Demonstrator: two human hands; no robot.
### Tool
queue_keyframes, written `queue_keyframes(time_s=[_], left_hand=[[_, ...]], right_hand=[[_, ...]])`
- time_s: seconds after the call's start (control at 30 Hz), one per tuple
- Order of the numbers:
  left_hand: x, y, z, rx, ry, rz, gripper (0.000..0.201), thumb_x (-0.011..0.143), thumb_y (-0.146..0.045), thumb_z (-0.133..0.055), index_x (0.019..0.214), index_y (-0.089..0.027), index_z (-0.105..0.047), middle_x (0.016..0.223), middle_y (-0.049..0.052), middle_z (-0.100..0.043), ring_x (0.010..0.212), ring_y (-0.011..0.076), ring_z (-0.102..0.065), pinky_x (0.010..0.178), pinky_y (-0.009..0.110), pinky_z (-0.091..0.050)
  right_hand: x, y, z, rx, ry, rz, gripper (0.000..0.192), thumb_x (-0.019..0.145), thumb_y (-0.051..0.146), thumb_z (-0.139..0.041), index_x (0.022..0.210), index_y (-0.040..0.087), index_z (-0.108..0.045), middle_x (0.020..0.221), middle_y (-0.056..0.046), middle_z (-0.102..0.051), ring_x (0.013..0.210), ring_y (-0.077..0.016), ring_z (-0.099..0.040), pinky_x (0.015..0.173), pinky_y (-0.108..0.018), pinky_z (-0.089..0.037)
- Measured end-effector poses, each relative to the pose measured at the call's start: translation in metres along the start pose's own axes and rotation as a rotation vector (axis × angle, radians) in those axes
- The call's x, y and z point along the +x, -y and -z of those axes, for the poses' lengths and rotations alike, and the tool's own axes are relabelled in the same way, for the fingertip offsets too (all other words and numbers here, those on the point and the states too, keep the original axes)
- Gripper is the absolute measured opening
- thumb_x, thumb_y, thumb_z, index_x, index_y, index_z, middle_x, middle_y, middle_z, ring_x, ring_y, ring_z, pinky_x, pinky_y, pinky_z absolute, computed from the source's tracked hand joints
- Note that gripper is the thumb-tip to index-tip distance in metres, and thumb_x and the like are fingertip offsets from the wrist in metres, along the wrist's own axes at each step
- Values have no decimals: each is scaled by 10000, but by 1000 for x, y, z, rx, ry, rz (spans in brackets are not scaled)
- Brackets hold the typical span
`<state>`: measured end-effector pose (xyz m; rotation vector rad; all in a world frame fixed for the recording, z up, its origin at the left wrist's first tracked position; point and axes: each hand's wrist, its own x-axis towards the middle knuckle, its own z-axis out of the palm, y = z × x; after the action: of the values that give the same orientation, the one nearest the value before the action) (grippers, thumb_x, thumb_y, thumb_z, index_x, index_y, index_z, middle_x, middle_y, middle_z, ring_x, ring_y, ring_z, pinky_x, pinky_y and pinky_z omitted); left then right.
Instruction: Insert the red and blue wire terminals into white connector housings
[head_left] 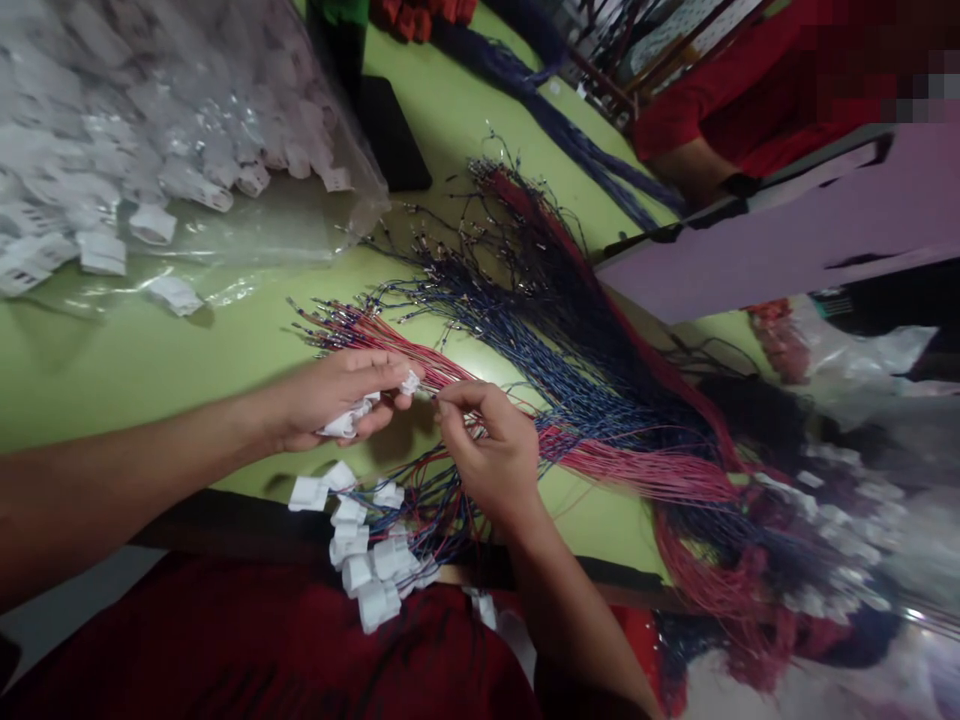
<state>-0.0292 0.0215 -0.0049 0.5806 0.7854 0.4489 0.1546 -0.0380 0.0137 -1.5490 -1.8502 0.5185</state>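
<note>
Green tabletop (187, 350), left hand (341, 398) gripping white connectors (358, 410), right hand (491, 450) pinching a wire end (427, 394), red-blue wire bundle (585, 400) at 3 o'clock, connector bag (150, 130) at 10 o'clock.

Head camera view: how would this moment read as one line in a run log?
left hand: holds white plugs | right hand: pinches wire | green table: red and blue wires

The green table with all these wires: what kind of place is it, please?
Probably a small wire-harness assembly workshop. A large spread of red and blue wires lies across the green table, a clear bag of white plastic connectors sits beside it, and the left hand holds white connectors while the right hand pinches a wire.
</note>
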Motion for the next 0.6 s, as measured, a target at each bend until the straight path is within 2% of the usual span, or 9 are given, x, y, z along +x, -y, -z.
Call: queue_keyframes(time_s=[0.23,0.4,0.6], left_hand=[[-2,-2,-2,54,-29,16,148,926,-271,-588,847,-149,-610,721,-19,-599,359,18,-420,298,145,-250],[-1,3,0,135,-15,12,166,933,-304,-573,852,-164,-612,709,-7,-608,365,24,-400,320,159,-247],[-1,7,-3,256,17,1,220,930,-312,-565,763,-174,-609,516,-34,-522,352,39,-371,332,146,-241]], right_hand=[[-2,1,-1,-49,32,-15,115,862,162,-529,803,206,-617,775,-21,-705,711,-146,-645,686,-296,-501],[-3,4,-1,-115,7,-17,128,851,155,-534,801,204,-641,759,-19,-709,698,-148,-640,681,-295,-487],[-3,7,-8,-152,51,51,193,866,142,-527,757,229,-660,697,-5,-692,671,-156,-626,672,-293,-472]])
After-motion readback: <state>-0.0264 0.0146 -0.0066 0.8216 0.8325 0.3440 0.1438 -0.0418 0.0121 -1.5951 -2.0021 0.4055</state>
